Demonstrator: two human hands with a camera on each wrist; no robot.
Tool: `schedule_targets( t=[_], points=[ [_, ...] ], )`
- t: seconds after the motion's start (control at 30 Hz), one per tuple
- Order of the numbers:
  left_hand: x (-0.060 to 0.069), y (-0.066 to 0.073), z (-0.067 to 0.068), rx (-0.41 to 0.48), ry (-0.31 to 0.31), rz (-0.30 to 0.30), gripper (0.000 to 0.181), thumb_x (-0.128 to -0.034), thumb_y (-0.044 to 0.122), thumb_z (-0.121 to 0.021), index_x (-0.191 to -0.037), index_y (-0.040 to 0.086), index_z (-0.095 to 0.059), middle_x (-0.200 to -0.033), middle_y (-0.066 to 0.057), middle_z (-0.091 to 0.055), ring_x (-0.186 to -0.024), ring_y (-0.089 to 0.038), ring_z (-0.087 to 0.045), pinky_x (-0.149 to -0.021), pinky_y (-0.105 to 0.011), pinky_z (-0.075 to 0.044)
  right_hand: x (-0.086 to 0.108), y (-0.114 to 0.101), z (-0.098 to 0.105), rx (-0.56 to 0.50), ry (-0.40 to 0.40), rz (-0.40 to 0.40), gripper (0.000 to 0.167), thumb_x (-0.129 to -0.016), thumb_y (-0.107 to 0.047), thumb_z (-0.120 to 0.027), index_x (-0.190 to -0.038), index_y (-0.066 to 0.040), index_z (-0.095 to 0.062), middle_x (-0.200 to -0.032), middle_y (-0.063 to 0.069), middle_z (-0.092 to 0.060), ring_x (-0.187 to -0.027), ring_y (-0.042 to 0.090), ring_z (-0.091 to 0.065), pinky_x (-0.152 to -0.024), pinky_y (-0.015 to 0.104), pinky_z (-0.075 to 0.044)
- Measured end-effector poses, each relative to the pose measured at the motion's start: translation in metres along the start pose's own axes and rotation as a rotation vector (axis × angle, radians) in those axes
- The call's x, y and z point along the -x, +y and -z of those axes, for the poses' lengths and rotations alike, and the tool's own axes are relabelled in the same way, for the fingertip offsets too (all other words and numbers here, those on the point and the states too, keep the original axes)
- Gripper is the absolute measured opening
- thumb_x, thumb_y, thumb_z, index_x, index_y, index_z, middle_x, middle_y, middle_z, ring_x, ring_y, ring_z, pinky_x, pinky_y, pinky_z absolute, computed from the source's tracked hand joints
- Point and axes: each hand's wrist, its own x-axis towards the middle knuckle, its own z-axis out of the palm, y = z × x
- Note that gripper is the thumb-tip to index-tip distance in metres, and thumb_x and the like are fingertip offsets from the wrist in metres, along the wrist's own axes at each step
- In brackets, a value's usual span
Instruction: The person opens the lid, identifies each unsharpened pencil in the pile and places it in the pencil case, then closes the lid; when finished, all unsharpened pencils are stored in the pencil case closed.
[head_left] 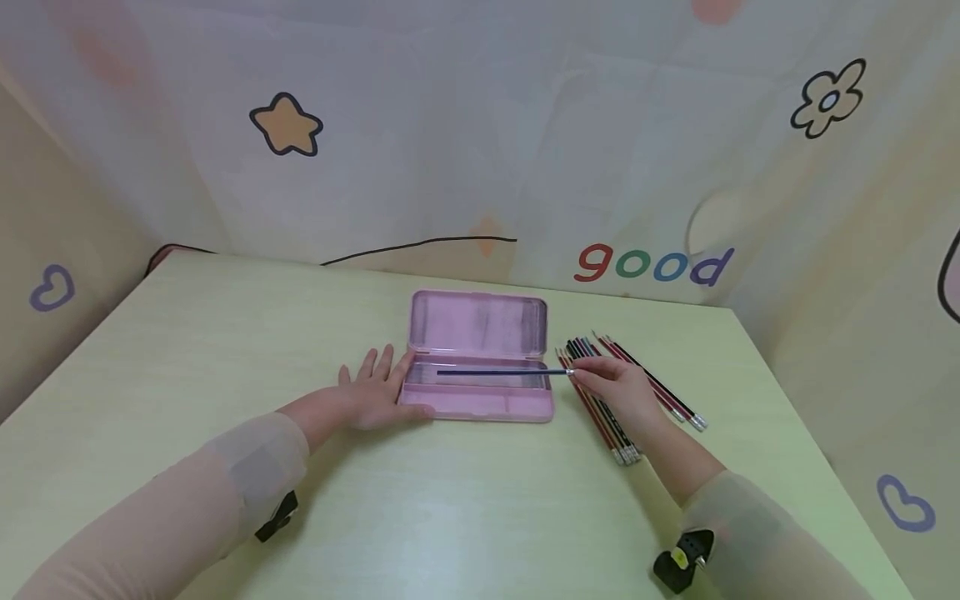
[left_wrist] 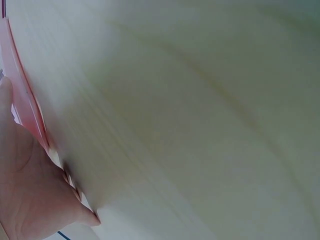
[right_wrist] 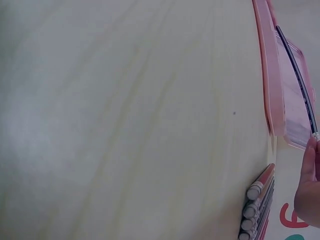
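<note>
A pink pencil case (head_left: pixel 480 406) lies with its lid raised on the table; its shallow tray faces up. My left hand (head_left: pixel 375 398) rests with spread, straight fingers at the case's left side, thumb along the front corner. Between thumb and fingertips my right hand (head_left: pixel 617 390) pinches a dark pencil (head_left: pixel 495 372) by its eraser end. That pencil stretches level across the case, its point toward the left; the right wrist view shows it above the tray. Under and beside the right hand lies a row of pencils (head_left: pixel 600 417), eraser ends toward me.
A few more pencils (head_left: pixel 667 396) lie apart, right of the right hand. The pale table (head_left: pixel 450 508) runs back to a printed cloth backdrop (head_left: pixel 480 150) with a star, a flower and the word "good". Further cloth stands at both sides.
</note>
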Motion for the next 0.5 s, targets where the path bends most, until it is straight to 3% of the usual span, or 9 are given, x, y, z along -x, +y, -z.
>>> schedule_targets(
  t=[0.27,0.5],
  points=[
    [-0.0069,-0.0021,-0.0029,-0.006,0.029,-0.007,0.107,-0.0762,0.082,-0.034,-0.149,0.017,0.011,-0.153,-0.017,0.012,-0.138,-0.037,0.016,-0.101,-0.067,0.005,-0.0014,-0.0055,-0.0001,-0.015,0.008,0.001,0.035,-0.09,-0.02,-0.063,-0.119,-0.002,-0.061,-0.113,0.011,-0.062,-0.098,0.017,-0.062,-0.084,0.026,-0.049],
    [-0.0045,-0.0036,-0.005,-0.008,0.022,-0.001,0.109,-0.0748,0.084,-0.033,-0.149,0.017,0.011,-0.153,-0.017,0.012,-0.138,-0.037,0.016,-0.1,-0.067,0.005,-0.0029,-0.004,-0.0037,-0.04,-0.004,-0.017,0.034,-0.091,-0.017,-0.061,-0.122,-0.001,-0.059,-0.117,0.013,-0.061,-0.104,0.021,-0.061,-0.086,0.028,-0.048]
  ],
)
